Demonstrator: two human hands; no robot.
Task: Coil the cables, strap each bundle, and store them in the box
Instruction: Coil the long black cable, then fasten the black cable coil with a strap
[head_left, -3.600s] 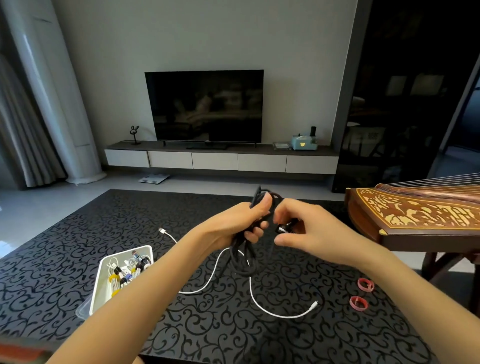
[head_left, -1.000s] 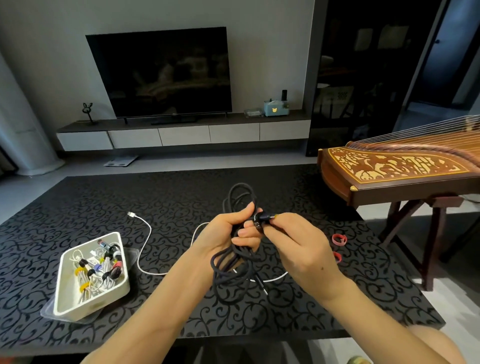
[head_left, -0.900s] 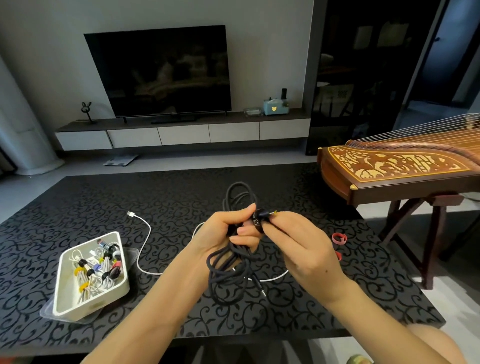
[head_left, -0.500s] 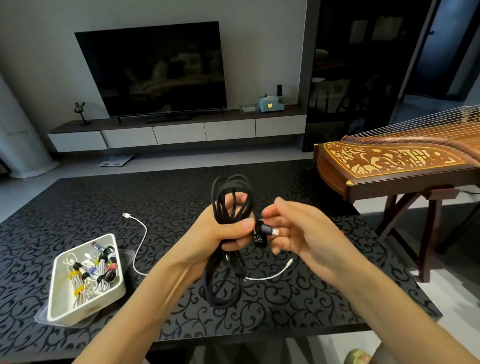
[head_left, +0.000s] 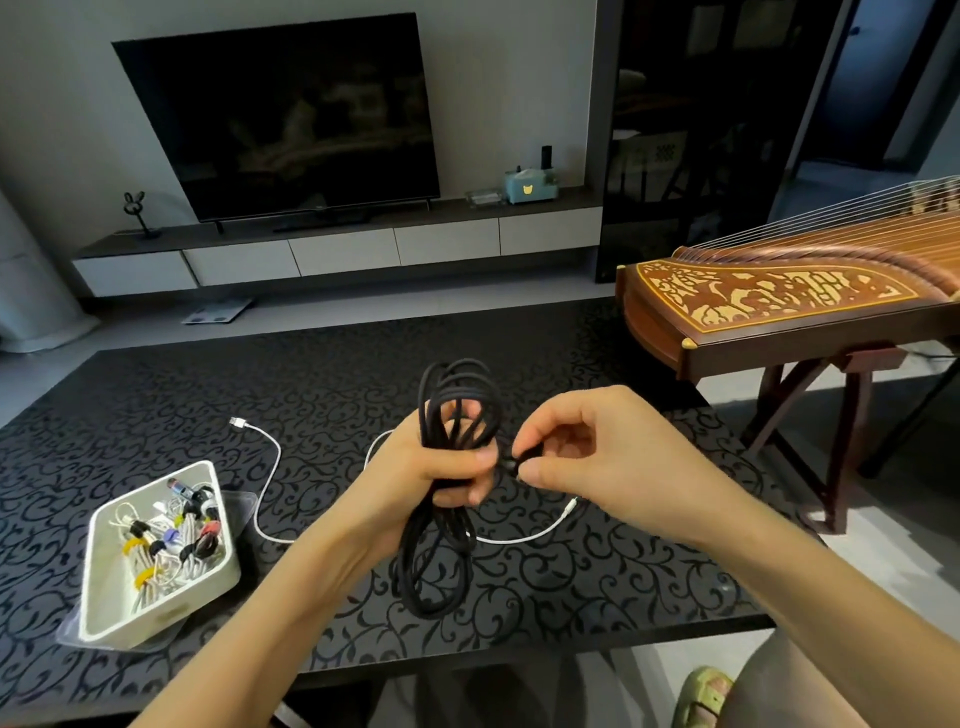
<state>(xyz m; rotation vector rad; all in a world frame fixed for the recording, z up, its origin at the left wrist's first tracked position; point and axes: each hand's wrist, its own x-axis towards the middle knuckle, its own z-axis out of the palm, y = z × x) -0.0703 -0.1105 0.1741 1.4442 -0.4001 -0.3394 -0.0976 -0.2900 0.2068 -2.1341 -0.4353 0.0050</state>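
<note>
The left hand (head_left: 415, 467) grips the black cable (head_left: 441, 566) mid-coil, holding its loops together; the right hand (head_left: 618, 457) pinches a dark end (head_left: 511, 461) beside it, probably for strapping.

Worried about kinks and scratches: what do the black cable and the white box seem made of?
The black cable: matte, finely textured jacket with no gloss, probably braided fabric, possibly rubber. The white box: smooth, even off-white walls with rounded corners and a soft sheen, likely plastic.
</note>
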